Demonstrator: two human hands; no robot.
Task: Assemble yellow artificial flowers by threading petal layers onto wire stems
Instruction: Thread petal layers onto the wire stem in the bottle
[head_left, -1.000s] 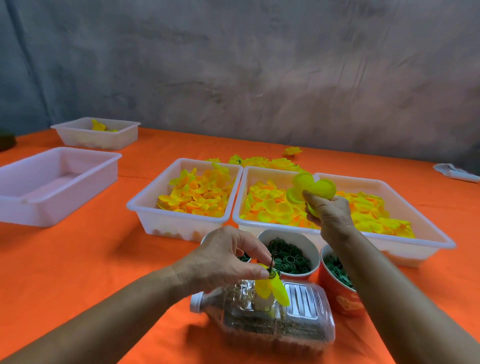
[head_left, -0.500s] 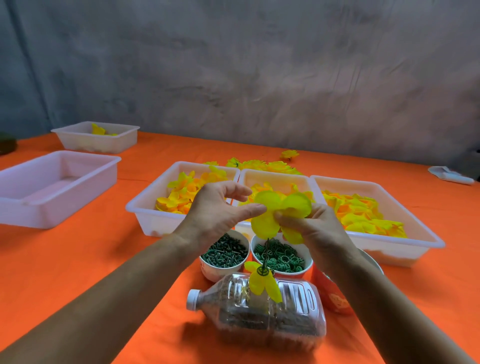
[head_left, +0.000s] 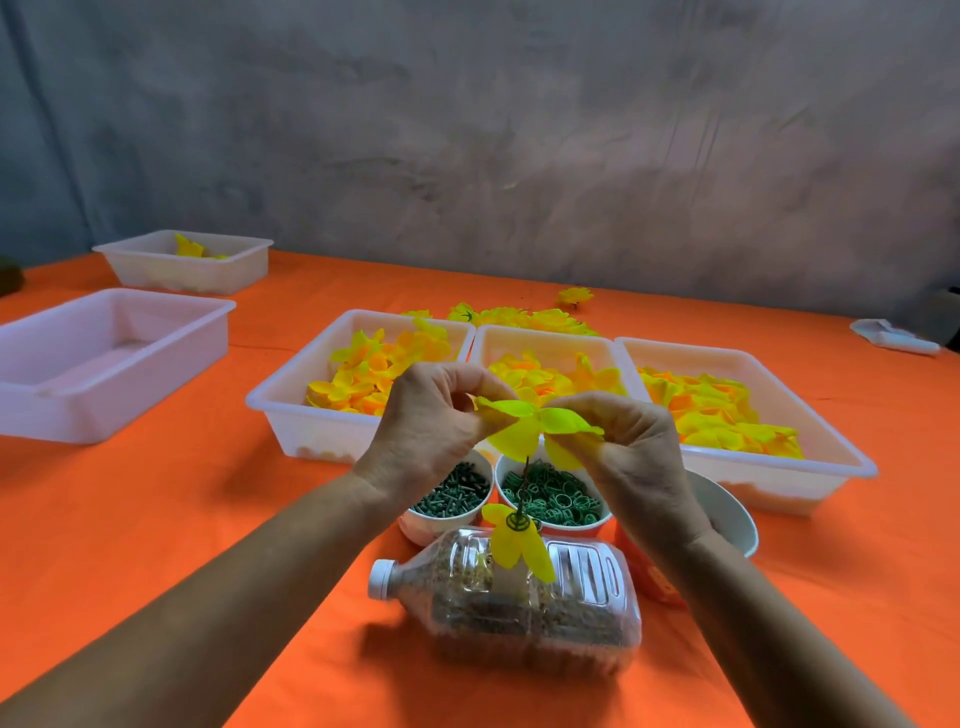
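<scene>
I see left hand (head_left: 431, 421) pinching petal layer (head_left: 535, 428) | right hand (head_left: 623, 441) pinching its other side | layer between fingertips — wire (head_left: 523, 488) just below, over bottle (head_left: 519, 597)

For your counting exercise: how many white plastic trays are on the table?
5: three side by side holding petals; two at left.

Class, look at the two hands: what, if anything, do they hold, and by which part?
Both hold one yellow petal layer above the wire stem: left hand pinches its left edge, right hand its right edge.
</scene>
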